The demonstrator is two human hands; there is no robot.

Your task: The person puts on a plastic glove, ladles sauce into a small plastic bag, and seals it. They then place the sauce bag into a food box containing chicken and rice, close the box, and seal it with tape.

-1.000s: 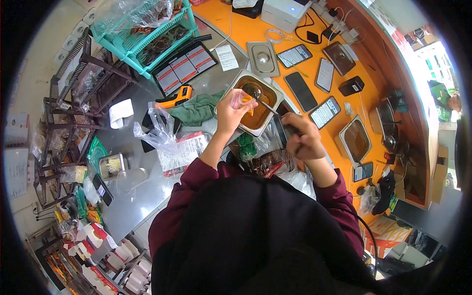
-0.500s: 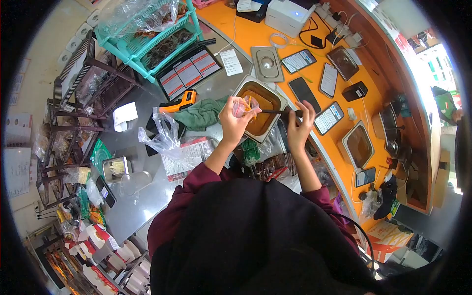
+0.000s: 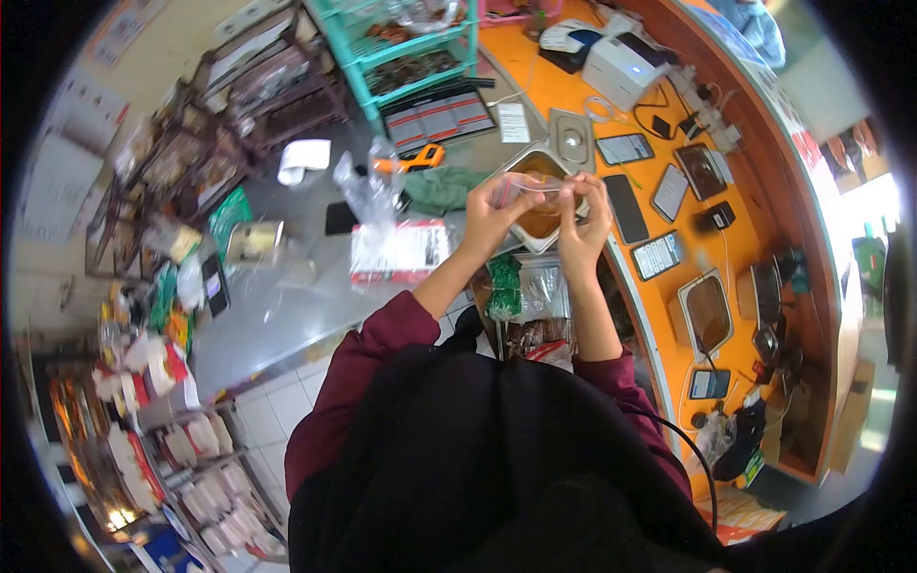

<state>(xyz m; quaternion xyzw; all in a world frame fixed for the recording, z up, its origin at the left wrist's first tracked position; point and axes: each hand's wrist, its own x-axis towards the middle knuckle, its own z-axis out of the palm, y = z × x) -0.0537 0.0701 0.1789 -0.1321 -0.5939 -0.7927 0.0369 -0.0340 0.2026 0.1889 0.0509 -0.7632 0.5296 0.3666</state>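
Over the steel pan (image 3: 525,155), I had the left hand (image 3: 490,218) and right hand (image 3: 586,229) pinching a small clear bag (image 3: 541,185), probably light, limp and slick, best gripped by its upper edges, see-through with a pinkish strip, while beyond the pan lay a metal lid (image 3: 571,141).

We look into a food shop's packing counter — sauce sits in a metal pan (image 3: 542,227); phones (image 3: 655,255) and a white printer (image 3: 619,69) line the orange counter (image 3: 597,272); folded food boxes (image 3: 218,506) fill a rack (image 3: 177,475).
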